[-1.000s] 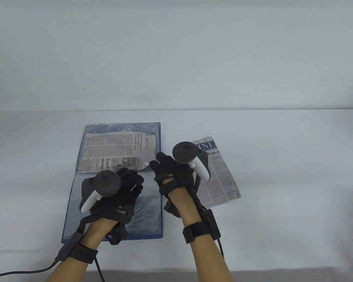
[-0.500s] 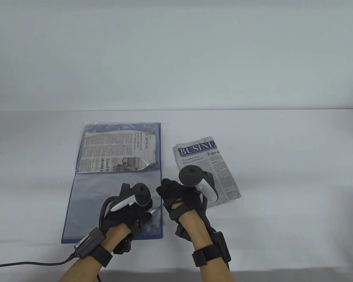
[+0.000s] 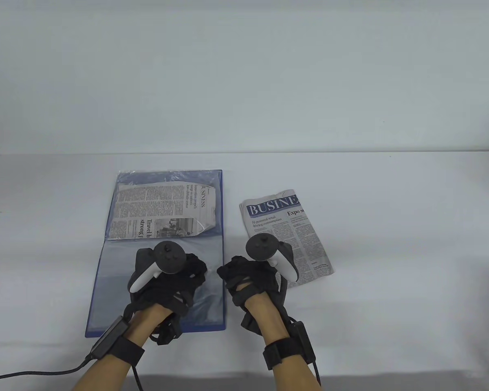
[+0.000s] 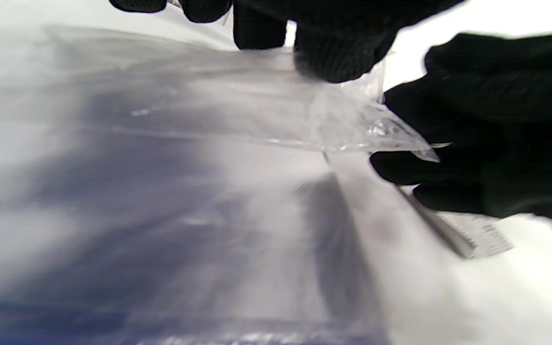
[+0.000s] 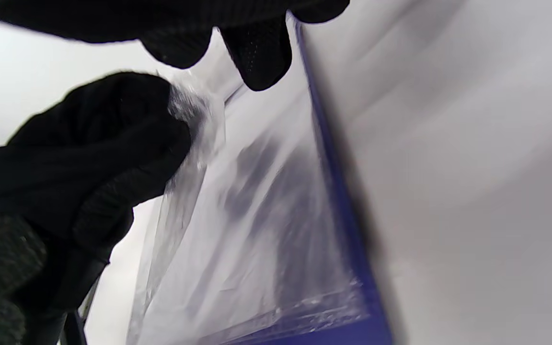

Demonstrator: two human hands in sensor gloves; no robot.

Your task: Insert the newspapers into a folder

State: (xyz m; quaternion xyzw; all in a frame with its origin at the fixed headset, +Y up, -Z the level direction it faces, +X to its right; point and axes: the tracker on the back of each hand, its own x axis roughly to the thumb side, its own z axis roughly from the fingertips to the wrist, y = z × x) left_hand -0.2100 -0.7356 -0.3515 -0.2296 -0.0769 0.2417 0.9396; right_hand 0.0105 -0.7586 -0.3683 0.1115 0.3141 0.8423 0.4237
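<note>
An open blue folder (image 3: 102,293) with clear sleeves lies at the table's left. One folded newspaper (image 3: 163,211) sits inside its far half. A second newspaper (image 3: 305,240) lies flat on the table to the right. My left hand (image 3: 187,277) is over the folder's near half and pinches the clear sleeve (image 4: 257,115) near its right edge. My right hand (image 3: 238,273) is just beside the folder's right edge, and its fingers (image 4: 487,120) pinch the sleeve's corner. In the right wrist view the sleeve (image 5: 257,215) is lifted off the blue cover (image 5: 338,206).
White table (image 3: 391,244) with a white wall behind. The second newspaper's near left corner lies behind my right hand's tracker. A cable (image 3: 36,372) trails from my left wrist along the front edge.
Both hands drew back from the inserted newspaper toward the front of the folder, uncovering the second newspaper's headline. The left hand then turned and took hold of the sleeve.
</note>
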